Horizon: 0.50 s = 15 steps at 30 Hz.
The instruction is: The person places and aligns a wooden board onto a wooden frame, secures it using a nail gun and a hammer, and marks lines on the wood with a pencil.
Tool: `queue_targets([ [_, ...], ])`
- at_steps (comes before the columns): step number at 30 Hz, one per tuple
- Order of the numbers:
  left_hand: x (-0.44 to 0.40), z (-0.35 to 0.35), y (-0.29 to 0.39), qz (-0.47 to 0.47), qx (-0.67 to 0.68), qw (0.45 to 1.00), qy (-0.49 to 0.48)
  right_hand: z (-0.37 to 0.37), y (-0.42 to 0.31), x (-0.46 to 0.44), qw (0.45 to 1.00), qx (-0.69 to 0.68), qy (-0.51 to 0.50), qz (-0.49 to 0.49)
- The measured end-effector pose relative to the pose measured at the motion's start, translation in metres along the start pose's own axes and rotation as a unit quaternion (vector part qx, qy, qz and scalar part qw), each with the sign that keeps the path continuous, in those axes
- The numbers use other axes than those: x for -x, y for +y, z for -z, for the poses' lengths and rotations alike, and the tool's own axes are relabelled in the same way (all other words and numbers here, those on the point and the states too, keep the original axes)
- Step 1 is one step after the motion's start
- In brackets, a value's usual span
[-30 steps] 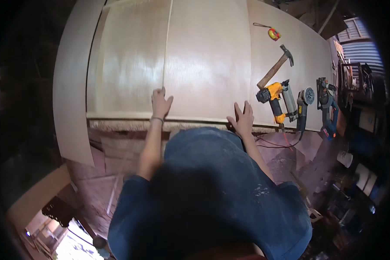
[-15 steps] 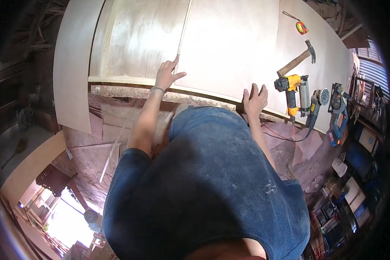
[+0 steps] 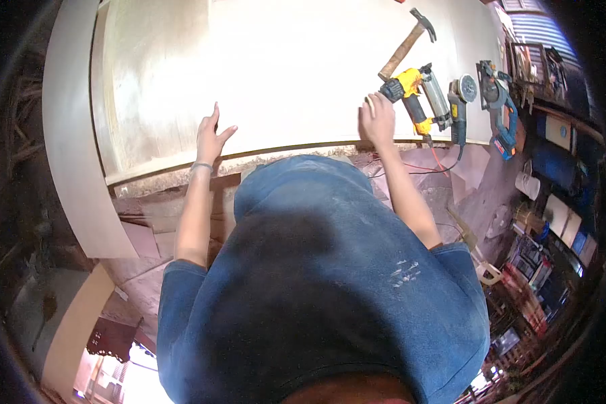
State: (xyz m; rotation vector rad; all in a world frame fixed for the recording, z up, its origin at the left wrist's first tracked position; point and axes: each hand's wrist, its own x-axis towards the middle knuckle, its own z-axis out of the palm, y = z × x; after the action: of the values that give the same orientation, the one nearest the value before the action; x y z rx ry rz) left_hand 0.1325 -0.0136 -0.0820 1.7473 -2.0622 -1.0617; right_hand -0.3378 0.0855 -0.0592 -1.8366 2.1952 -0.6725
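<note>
A large pale wooden panel (image 3: pixel 283 81) lies in front of me, its near edge framed by a wood strip. On its left part rests my left hand (image 3: pixel 213 140), index finger stretched forward and thumb spread, holding nothing. My right hand (image 3: pixel 378 121) is over the near edge, fingers slightly bent and close together, with nothing visible in it. Just beyond its fingertips is a yellow and black nail gun (image 3: pixel 412 97) lying on the panel. A claw hammer (image 3: pixel 405 50) with a wooden handle lies past the nail gun.
Right of the nail gun lie an angle grinder (image 3: pixel 459 104) and a blue cordless circular saw (image 3: pixel 501 108). A red hose (image 3: pixel 440 161) and dark cord hang over the edge. A curved thin sheet (image 3: pixel 71 135) stands at the left. Clutter fills the right side.
My view has shifted, so the panel and tools sit further left and higher. My right hand has come closer to the nail gun, its fingers drawn together. My left hand stays spread on the panel.
</note>
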Motion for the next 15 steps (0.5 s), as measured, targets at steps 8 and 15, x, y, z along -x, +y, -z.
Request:
queue_targets([
  [8,0.004,0.002,0.014,0.045,-0.002,0.999,-0.030,-0.062,-0.033,0.010,0.995,0.076,-0.034,0.050],
  [15,0.000,0.003,0.019,0.024,-0.031,0.999,-0.031,-0.055,-0.029,-0.001,0.998,0.031,-0.022,0.053],
])
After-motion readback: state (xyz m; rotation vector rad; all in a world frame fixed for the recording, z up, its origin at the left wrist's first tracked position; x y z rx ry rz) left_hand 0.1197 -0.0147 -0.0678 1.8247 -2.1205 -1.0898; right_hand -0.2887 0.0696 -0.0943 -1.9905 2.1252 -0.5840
